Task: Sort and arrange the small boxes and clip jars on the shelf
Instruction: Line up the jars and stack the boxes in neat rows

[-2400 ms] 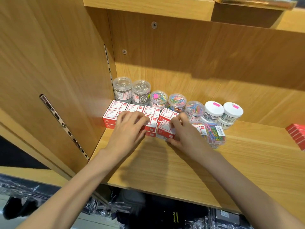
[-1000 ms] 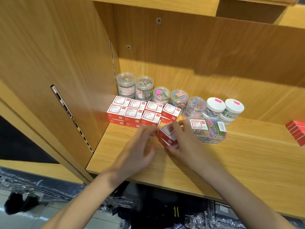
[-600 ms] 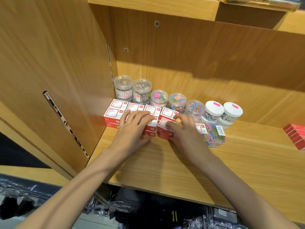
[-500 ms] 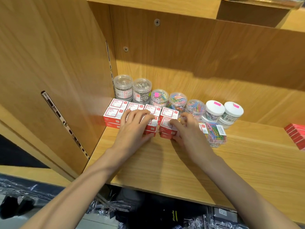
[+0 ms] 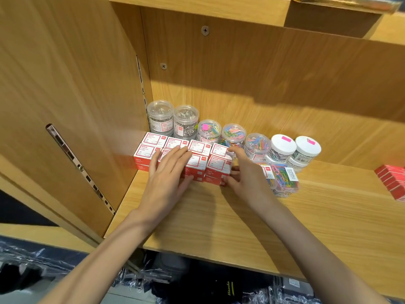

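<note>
Boxes, small red-and-white cardboard ones [image 5: 198,160], stand in two tight rows at the back left corner of the light wooden shelf [image 5: 263,220], against its side panel. The left hand [image 5: 166,178] lies flat over the middle of the front row, fingers [image 5: 175,154] straight and slightly spread on the box tops, thumb along the front face. The right hand [image 5: 245,176] is at the right end of the front row: its curled fingers touch the side of the rightmost front red-and-white box [image 5: 219,166], with the index finger reaching up beside the box behind it.

Behind the boxes runs a line of jars along the back wall: two clear plastic jars of silver clips [image 5: 173,120] at the left, then three clear jars of coloured paper clips [image 5: 232,134], then two white-lidded jars with pink stickers [image 5: 294,148]. Just right of the right hand, flat clear plastic cases of coloured clips [image 5: 282,178] lie on the shelf. At the far right edge sits a stack of red boxes [image 5: 392,181], well apart from the rest.
</note>
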{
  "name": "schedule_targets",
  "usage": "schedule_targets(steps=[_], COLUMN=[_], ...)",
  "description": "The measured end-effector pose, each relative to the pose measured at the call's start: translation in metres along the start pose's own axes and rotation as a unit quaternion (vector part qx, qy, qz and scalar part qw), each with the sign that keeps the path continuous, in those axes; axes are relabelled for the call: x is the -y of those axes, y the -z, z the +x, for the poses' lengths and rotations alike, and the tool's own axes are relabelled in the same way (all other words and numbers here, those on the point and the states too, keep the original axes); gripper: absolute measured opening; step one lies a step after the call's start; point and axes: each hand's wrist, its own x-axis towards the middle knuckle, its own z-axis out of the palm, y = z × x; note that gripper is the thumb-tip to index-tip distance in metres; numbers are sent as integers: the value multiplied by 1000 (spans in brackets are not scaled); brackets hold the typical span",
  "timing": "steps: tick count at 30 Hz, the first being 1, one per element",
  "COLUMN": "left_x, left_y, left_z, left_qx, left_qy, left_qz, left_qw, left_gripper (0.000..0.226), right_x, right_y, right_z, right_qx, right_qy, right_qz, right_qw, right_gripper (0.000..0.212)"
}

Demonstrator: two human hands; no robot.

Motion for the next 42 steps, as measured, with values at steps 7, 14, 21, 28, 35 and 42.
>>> schedule_targets(steps=[7,14,21,28,35,42], left_x=[-2,-5,-5,-7,6,15], left_y=[-6,-9,-11,-4,9,19], left_z=[3,6,6,3,-8,-14], left_qx=[20,27,31,74,19,23], left_qy=[-41,-31,-7,8,68,68], left_qz=[-14,19,73,82,93,86], left_qw=[999,999,997,994,993,994], left_gripper=[39,42,49,52,47,39], right_x=[1,10,15,10,8,7], right_y=[-1,-11,-26,-21,-23,-28], right_z=[2,-6,-7,-10,-14,-19], right_qx=[56,35,64,43,26,-20], right_qy=[-14,-13,-33,-19,-21,-14], right_qz=[-87,-84,-216,-138,-138,-113], right_qw=[994,996,974,989,990,993], right_gripper=[38,56,65,74,63,70])
